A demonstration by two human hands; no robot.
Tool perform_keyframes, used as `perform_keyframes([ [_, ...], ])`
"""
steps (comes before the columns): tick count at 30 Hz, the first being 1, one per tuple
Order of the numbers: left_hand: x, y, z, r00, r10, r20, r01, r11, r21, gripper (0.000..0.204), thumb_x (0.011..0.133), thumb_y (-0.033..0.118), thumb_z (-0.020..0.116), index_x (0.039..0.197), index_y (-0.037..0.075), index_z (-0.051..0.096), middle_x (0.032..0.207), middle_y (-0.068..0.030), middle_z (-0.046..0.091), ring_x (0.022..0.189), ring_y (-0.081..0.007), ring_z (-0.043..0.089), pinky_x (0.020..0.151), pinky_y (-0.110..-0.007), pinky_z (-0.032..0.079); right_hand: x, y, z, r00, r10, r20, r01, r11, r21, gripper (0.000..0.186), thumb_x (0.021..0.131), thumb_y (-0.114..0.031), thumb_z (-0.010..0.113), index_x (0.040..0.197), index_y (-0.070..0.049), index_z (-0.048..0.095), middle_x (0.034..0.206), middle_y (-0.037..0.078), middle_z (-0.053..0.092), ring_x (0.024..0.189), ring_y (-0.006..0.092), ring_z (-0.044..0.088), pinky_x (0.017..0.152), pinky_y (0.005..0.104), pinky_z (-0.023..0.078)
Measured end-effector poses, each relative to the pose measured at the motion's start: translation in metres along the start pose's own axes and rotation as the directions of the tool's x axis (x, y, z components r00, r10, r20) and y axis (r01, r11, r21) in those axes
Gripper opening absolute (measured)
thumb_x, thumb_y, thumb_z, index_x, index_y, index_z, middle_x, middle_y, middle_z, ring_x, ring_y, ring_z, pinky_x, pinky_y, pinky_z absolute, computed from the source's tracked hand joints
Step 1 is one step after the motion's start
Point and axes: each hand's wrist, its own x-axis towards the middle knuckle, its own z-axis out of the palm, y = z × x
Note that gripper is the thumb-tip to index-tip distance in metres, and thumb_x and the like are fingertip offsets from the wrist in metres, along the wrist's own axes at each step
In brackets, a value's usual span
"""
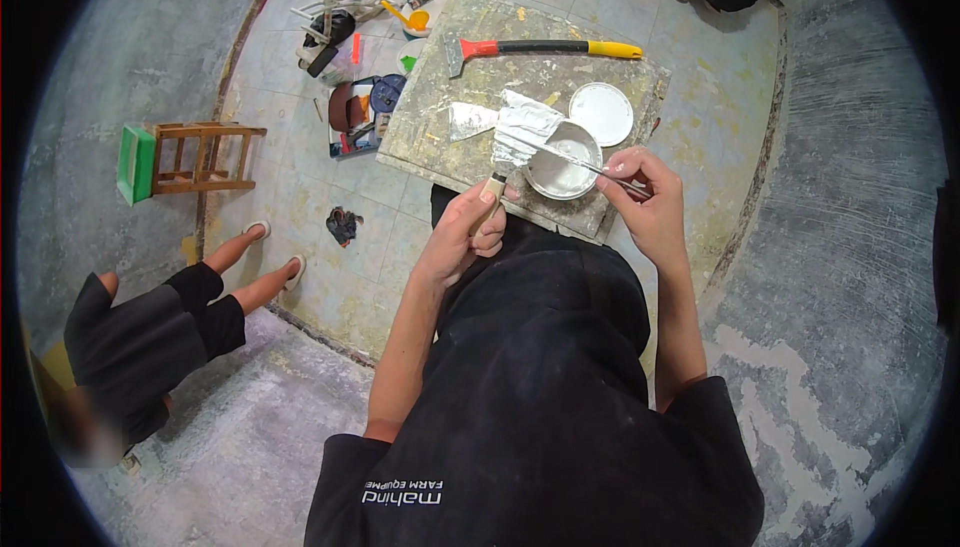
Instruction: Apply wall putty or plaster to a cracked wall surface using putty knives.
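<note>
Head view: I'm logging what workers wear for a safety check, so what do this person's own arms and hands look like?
Both forearms are bare, with no gloves on the left hand or the right hand. Short black sleeves end above the elbows. No watch, rings or bands show. The fingernails look pale; more detail is too small to tell.

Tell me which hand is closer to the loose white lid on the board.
Right. The right hand holds a thin blade just below the white lid. The left hand grips a putty knife handle farther away, beyond the paste tub.

Putty-laden trowel (512,137); thin scraper blade (590,164)
</note>
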Motion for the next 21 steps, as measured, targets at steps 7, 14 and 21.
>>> perform_keyframes([
  [7, 0.001, 0.0, 0.0, 1.0, -0.009, -0.021, 0.009, 1.0, 0.003, 0.033, 0.107, 0.032, 0.046, 0.12, 0.003, 0.054, 0.068, 0.0061, 0.035, 0.051, -0.0017, 0.026, 0.046, -0.02, 0.023, 0.001, -0.001, -0.003, 0.994, -0.104, 0.035, 0.106, 0.992, -0.074, 0.019, 0.083, 0.007, 0.069, 0.078, -0.002, 0.053, 0.089, 0.002, 0.059, 0.076, 0.0052, 0.055, 0.062, 0.0211, 0.045],
  [14, 0.002, -0.002, -0.007, 0.998, -0.008, -0.058, 0.006, 0.999, -0.034, 0.032, 0.107, 0.031, 0.045, 0.119, 0.003, 0.054, 0.069, 0.0054, 0.036, 0.051, -0.0019, 0.026, 0.047, -0.02, 0.023, 0.001, 0.006, -0.008, 0.999, -0.042, -0.003, 0.043, 0.996, 0.075, 0.022, 0.083, 0.009, 0.069, 0.078, -0.004, 0.051, 0.094, 0.001, 0.056, 0.078, 0.0045, 0.054, 0.064, 0.0192, 0.043],
  [21, 0.009, -0.025, -0.045, 0.963, 0.103, -0.249, -0.134, 0.985, -0.112, 0.027, 0.105, 0.028, 0.045, 0.118, 0.005, 0.051, 0.071, 0.0035, 0.039, 0.049, -0.0031, 0.03, 0.046, -0.02, 0.026, 0.002, 0.023, -0.023, 0.996, 0.072, -0.045, -0.058, 0.962, 0.269, 0.021, 0.082, 0.011, 0.068, 0.08, -0.003, 0.053, 0.093, 0.001, 0.055, 0.079, 0.0051, 0.054, 0.069, 0.0193, 0.044],
])
